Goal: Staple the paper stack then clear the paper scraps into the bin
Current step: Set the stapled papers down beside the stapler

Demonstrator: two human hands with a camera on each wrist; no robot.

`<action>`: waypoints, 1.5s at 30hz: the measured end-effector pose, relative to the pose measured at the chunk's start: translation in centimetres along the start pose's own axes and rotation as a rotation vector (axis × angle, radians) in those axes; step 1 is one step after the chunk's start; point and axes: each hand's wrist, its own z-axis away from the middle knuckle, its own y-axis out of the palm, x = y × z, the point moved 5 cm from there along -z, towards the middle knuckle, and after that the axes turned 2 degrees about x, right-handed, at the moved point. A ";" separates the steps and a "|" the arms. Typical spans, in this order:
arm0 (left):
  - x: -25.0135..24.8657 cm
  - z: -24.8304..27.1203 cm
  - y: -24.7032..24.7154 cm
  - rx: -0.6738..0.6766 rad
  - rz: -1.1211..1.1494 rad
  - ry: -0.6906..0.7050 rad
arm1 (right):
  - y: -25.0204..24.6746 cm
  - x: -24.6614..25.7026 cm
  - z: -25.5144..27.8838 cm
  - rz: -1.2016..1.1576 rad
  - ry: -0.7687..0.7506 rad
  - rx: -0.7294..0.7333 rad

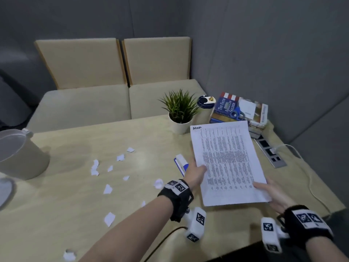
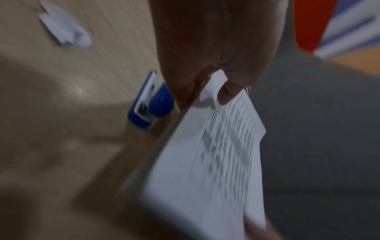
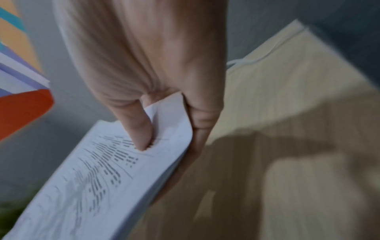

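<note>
- White printed paper stack is held above the desk, right side; left hand pinches one edge, right hand the near corner.
- Sheets could fan or slip out of square in such a light grip.
- Blue stapler lies just beside the left hand; a crooked stack would staple askew.
- Scraps lie scattered; a sweep could send them off the desk, missing the bin.

A pale wood-grain surface carried torn white paper scraps scattered across its left and middle. A blue and white stapler lay near the centre. A potted green plant stood toward the far edge, with a pile of books to its right. A socket panel sat near the right edge, and a pale bin stood at far left
</note>
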 end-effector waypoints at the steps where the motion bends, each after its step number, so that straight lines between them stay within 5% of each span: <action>1: 1.0 -0.3 1.4 0.040 -0.044 -0.038 | -1.1 0.1 -0.6 0.018 0.000 -0.047; 7: 11.3 -7.2 6.0 0.175 -0.185 -0.243 | -4.4 -0.2 -4.8 0.268 0.062 -0.145; 13: 10.8 -7.3 5.5 0.151 -0.193 -0.289 | -3.6 0.6 -6.0 0.478 0.093 -0.214; 21: 6.2 -3.9 5.4 0.179 -0.446 -0.297 | -2.9 2.1 -6.4 0.836 0.014 -0.504; 27: 2.7 -1.3 3.9 0.289 -0.547 -0.032 | -1.0 1.6 -4.9 1.000 0.098 -0.587; 31: -0.9 2.0 -3.9 0.073 -0.544 0.247 | 5.3 2.9 -2.2 0.926 -0.285 -0.668; 35: -1.2 6.4 -16.7 -0.398 -0.637 0.373 | 15.7 1.5 1.3 0.803 -0.610 -0.407; 40: 5.8 12.0 -30.1 -0.633 -0.884 0.049 | 26.6 -2.4 2.2 0.775 -0.579 -0.016; 45: 11.8 16.3 -34.8 -0.516 -0.984 -0.265 | 29.9 -3.9 -0.2 0.869 -0.302 0.032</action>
